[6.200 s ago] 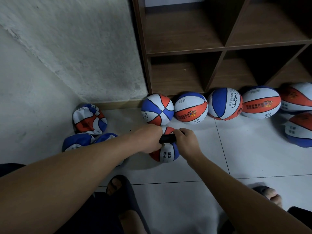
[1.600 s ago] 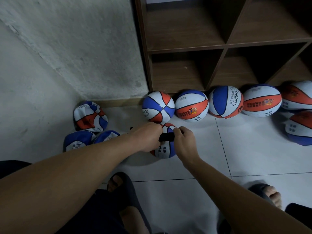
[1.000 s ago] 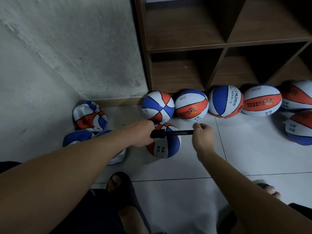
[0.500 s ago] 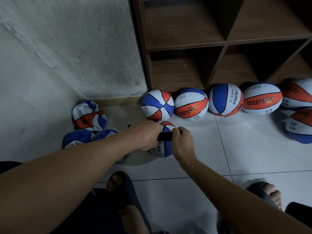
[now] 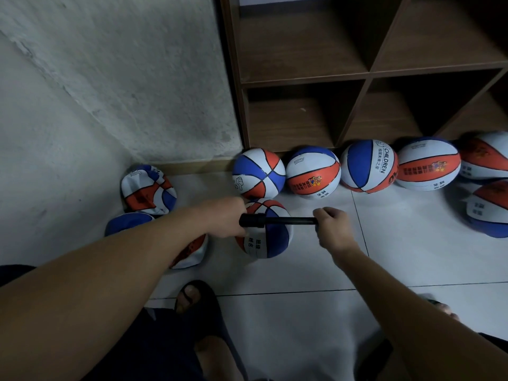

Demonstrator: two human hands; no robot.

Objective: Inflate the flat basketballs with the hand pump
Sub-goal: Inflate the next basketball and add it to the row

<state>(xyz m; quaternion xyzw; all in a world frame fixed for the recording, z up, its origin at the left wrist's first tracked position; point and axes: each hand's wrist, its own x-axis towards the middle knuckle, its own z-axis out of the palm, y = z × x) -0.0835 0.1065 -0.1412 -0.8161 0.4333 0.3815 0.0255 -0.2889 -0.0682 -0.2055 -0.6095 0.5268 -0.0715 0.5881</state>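
Note:
A black hand pump (image 5: 275, 220) lies level above a red, white and blue basketball (image 5: 268, 237) on the tiled floor. My left hand (image 5: 224, 217) grips the pump's barrel at its left end. My right hand (image 5: 334, 229) grips the handle end, with the thin rod drawn out between the two hands. Where the pump joins the ball is hidden behind my left hand. Flat, crumpled basketballs lie to the left: one against the wall (image 5: 148, 191), one blue (image 5: 127, 224), one under my left forearm (image 5: 192, 251).
Several round basketballs (image 5: 313, 174) line the foot of a brown wooden cubby shelf (image 5: 365, 75), with more at the far right (image 5: 489, 207). A rough grey wall (image 5: 110, 78) closes the left side. My sandalled feet (image 5: 192, 298) sit on the white tiles below.
My right hand has pulled the pump handle out to the right, drawing the rod out from the closed position of half a second ago. The left hand and ball stay put.

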